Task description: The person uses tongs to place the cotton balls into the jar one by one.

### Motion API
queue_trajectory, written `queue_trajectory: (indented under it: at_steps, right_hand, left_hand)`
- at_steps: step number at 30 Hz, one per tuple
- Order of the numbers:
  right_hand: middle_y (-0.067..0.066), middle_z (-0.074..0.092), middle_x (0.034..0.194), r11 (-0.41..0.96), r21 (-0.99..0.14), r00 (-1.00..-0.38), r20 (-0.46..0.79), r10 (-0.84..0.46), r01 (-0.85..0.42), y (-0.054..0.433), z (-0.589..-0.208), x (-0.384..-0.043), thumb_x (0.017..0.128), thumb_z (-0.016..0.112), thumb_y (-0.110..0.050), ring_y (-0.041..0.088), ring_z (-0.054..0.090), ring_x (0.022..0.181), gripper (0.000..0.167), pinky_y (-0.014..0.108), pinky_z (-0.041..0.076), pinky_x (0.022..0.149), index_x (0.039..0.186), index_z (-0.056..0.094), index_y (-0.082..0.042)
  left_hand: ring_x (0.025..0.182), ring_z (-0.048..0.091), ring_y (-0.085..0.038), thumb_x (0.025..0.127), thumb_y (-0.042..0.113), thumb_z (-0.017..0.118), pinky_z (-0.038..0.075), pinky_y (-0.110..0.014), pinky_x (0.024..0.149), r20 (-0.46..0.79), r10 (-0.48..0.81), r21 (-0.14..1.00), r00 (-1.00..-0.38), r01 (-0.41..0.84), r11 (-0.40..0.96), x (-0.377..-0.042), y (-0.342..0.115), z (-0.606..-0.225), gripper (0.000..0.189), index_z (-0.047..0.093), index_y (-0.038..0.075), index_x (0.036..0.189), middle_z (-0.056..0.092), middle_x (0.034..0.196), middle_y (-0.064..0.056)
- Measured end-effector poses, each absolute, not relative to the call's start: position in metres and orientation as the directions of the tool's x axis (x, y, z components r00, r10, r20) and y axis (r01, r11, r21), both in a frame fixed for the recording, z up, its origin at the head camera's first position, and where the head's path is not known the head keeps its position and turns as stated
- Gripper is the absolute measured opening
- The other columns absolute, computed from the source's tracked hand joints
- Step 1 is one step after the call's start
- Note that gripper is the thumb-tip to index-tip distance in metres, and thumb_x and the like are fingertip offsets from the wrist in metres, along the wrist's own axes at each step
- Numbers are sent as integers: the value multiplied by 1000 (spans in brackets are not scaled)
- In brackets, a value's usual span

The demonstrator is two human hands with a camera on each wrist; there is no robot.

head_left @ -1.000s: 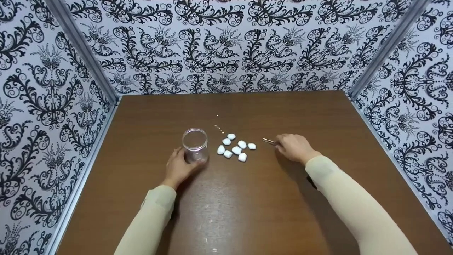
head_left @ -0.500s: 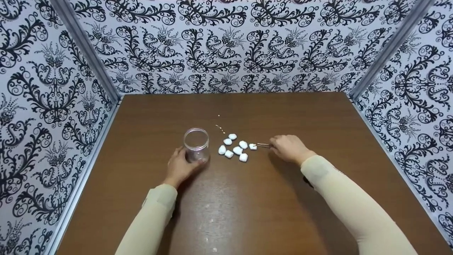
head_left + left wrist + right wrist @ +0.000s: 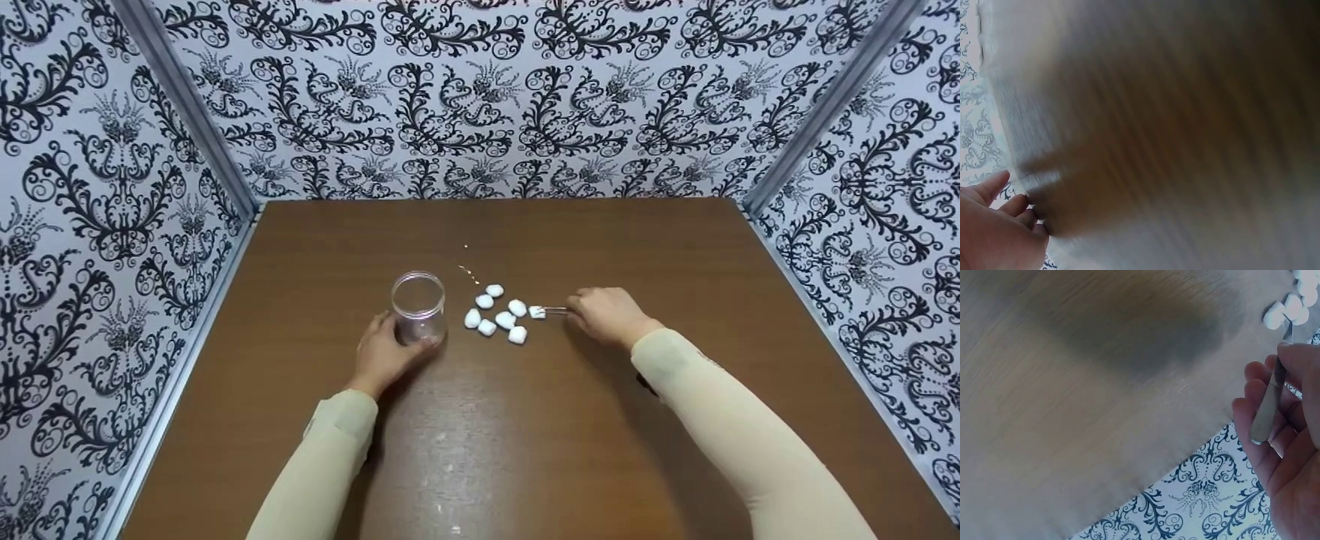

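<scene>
My left hand (image 3: 386,352) holds the lower part of a clear jar (image 3: 418,316), thumb at the front and fingers round its left side. The jar stands upright, its mouth uncovered. My right hand (image 3: 606,315) pinches metal tweezers (image 3: 556,310) pointing left. Their tips are at the rightmost white cotton ball (image 3: 537,312), one at each side of it. In the right wrist view the tweezers (image 3: 1266,410) lie along the fingers, tips among the white cotton balls (image 3: 1293,307). The left wrist view has my left hand (image 3: 1002,225) at its lower left edge.
Several more cotton balls (image 3: 505,320) lie loosely grouped between jar and tweezers on the brown wooden table (image 3: 480,435). Small light specks (image 3: 469,274) mark the tabletop behind them. Patterned walls (image 3: 480,112) border the table at the back and both sides.
My right hand has moved left and slightly down, bringing the tweezers from beside the cotton balls onto the rightmost one. My left hand and the jar stay in place.
</scene>
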State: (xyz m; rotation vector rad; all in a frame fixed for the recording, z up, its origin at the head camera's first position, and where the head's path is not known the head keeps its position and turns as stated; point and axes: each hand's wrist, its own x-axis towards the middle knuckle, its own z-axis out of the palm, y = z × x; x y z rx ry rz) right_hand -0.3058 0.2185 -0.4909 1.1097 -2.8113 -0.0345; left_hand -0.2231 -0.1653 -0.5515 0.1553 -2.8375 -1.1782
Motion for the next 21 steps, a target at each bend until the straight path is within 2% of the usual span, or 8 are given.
queue_trajectory:
  at_steps: [10, 16, 21]
  right_hand:
    - [6, 63, 81, 737, 56, -731, 98, -675, -673, 218, -492, -308, 93, 71, -23, 30, 65, 73, 14, 51, 52, 61, 92, 71, -9]
    - [4, 64, 79, 728, 73, -716, 137, -684, -682, 218, -498, -310, 92, 71, -21, 27, 65, 70, 12, 49, 52, 60, 89, 74, -10]
    - [1, 65, 75, 720, 92, -700, 181, -691, -687, 218, -502, -309, 90, 71, -20, 25, 65, 66, 12, 47, 52, 57, 83, 76, -11]
  left_hand:
    - [141, 31, -41, 77, 59, 79, 24, -58, 112, 26, -125, 702, -992, -71, 709, -226, -166, -553, 97, 46, -1, 146, 37, 152, -23]
    - [140, 33, -41, 77, 58, 80, 25, -57, 112, 33, -133, 704, -991, -71, 707, -226, -166, -554, 97, 46, 0, 146, 38, 152, -23]
    - [142, 29, -41, 78, 59, 78, 22, -59, 113, 20, -132, 705, -991, -80, 705, -224, -165, -553, 96, 46, 1, 147, 36, 154, -21]
